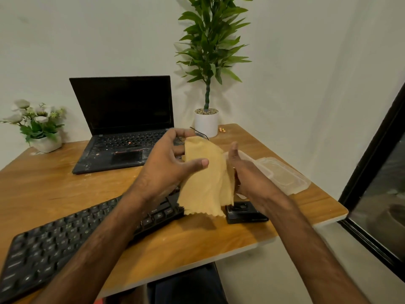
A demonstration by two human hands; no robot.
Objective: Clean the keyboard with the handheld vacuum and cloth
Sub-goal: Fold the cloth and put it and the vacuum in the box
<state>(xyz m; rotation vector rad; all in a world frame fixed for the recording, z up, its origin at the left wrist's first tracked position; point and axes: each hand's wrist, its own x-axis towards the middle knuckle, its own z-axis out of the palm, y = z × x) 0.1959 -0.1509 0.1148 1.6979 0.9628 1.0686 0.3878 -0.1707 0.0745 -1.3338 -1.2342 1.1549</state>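
Two bare hands are raised above a wooden counter (pixel 54 183), holding a yellow cloth (pixel 206 181) between them. The left hand (pixel 168 163) pinches the cloth near its upper left side: the thumb lies across the front and the curled fingers reach behind the top edge. The right hand (pixel 243 170) is against the cloth's right edge, palm turned inward and thumb pointing up. Its fingers curl into the fold of fabric, though they are mostly hidden behind it. The cloth hangs loosely, its zigzag bottom edge clear of the counter. Below and left of the hands, a black keyboard (pixel 65 240) lies at an angle on the counter, its right end covered by the left forearm and the cloth. Under the right wrist sits a small black device (pixel 243 212), partly hidden, so I cannot tell what it is. Just right of the right hand is a clear plastic container (pixel 282 174) with its lid on. Further back stands an open black laptop (pixel 122 123) with a dark screen. A tall green plant in a white pot (pixel 206 125) is at the back right, with two small orange items (pixel 222 129) beside it. White flowers in a white pot (pixel 37 126) sit at the far left. A dark window frame (pixel 377 172) edges the right side.
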